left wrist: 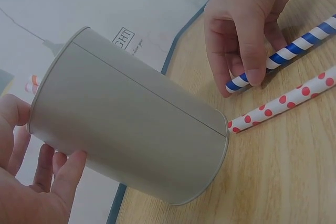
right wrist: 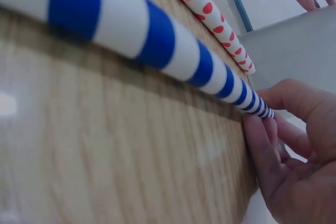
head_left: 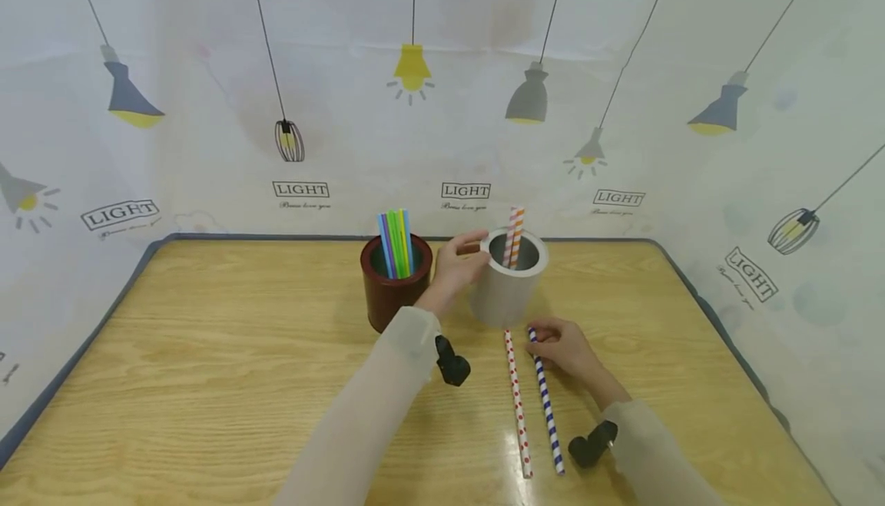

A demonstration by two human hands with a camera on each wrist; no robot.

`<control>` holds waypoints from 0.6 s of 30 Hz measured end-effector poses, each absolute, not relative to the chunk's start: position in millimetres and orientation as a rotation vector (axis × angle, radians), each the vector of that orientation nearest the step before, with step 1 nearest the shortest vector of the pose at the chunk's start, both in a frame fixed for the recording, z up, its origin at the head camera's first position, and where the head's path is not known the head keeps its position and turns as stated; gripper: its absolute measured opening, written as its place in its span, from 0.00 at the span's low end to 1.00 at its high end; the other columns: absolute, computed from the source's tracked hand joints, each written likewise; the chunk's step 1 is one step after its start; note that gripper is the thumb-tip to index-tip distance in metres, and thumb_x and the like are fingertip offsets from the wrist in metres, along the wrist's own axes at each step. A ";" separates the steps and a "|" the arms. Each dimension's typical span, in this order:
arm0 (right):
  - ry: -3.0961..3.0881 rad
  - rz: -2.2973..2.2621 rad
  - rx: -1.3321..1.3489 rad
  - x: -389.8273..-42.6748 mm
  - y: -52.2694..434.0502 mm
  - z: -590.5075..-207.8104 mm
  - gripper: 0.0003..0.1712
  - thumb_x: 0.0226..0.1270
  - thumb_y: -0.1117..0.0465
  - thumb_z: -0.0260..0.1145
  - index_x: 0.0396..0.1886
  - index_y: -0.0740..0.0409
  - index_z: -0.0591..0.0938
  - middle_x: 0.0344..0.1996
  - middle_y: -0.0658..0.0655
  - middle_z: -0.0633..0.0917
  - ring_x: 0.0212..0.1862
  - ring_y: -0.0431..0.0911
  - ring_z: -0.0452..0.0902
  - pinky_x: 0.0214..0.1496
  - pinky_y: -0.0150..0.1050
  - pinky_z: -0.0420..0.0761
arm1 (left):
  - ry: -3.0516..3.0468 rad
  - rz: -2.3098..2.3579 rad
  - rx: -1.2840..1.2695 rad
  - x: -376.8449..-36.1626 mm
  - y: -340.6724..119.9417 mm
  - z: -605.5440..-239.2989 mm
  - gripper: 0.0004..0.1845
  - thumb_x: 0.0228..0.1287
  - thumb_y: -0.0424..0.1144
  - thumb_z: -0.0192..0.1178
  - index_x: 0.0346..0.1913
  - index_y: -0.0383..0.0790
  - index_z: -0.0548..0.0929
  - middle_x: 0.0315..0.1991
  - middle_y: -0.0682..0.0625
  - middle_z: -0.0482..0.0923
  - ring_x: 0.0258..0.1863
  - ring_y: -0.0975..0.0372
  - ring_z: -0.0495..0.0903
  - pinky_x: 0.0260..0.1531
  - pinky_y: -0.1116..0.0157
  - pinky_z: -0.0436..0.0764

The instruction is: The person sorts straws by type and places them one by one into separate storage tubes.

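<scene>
My right hand [head_left: 563, 348] pinches the far end of a blue-and-white striped paper straw [head_left: 545, 398], thumb and fingers on either side of it. Beside that straw a red-dotted white paper straw [head_left: 515, 406] lies on the table, its far end close to the base of a grey canister [left wrist: 131, 114]. The canister stands upright; my left hand [head_left: 458, 264] holds it at the left of its rim, with fingertips on the rim and outer wall. Inside lean an orange-striped straw [head_left: 517, 229] and a pink-striped straw [head_left: 510, 237]; their lower ends are hidden.
Left of the grey canister stands a dark red canister [head_left: 394, 302] holding several bright plastic straws [head_left: 397, 245], near my left forearm. The wooden table [head_left: 228, 352] ends at a white backdrop [head_left: 346, 91] printed with lamps.
</scene>
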State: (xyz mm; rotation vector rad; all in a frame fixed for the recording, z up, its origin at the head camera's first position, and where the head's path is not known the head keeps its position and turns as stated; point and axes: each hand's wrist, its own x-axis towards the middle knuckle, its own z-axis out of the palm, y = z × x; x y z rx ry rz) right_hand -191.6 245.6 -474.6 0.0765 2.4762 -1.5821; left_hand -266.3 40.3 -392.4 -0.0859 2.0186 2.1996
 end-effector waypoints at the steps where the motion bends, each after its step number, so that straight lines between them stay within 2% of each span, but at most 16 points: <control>1: 2.483 -1.584 0.073 -191.1 245.7 -474.3 0.23 0.55 0.70 0.66 0.52 0.72 0.75 0.32 0.59 0.78 0.27 0.42 0.74 0.25 0.36 0.79 | 2.019 2.197 -0.087 -266.2 40.5 -392.1 0.21 0.54 0.29 0.60 0.53 0.44 0.80 0.48 0.44 0.74 0.43 0.58 0.75 0.35 0.64 0.78; 10: 2.516 -1.632 0.076 -190.6 247.9 -463.7 0.24 0.54 0.71 0.65 0.52 0.75 0.74 0.35 0.62 0.78 0.28 0.41 0.76 0.26 0.34 0.79 | 2.036 2.178 -0.092 -265.2 41.5 -393.0 0.21 0.54 0.31 0.60 0.53 0.46 0.80 0.48 0.45 0.73 0.43 0.58 0.75 0.39 0.61 0.78; 14: 2.516 -1.707 0.059 -192.9 251.4 -454.7 0.24 0.55 0.74 0.63 0.53 0.79 0.71 0.35 0.64 0.77 0.28 0.40 0.77 0.27 0.37 0.81 | 2.031 2.186 -0.092 -265.0 40.8 -392.6 0.21 0.54 0.30 0.60 0.53 0.46 0.80 0.49 0.45 0.73 0.43 0.58 0.76 0.38 0.61 0.79; 18: 2.510 -1.750 0.071 -196.1 255.8 -445.5 0.25 0.56 0.74 0.62 0.55 0.77 0.71 0.37 0.65 0.75 0.31 0.44 0.79 0.29 0.39 0.81 | 2.035 2.192 -0.087 -265.5 40.1 -392.2 0.21 0.54 0.30 0.60 0.53 0.45 0.80 0.48 0.45 0.73 0.42 0.58 0.76 0.38 0.61 0.79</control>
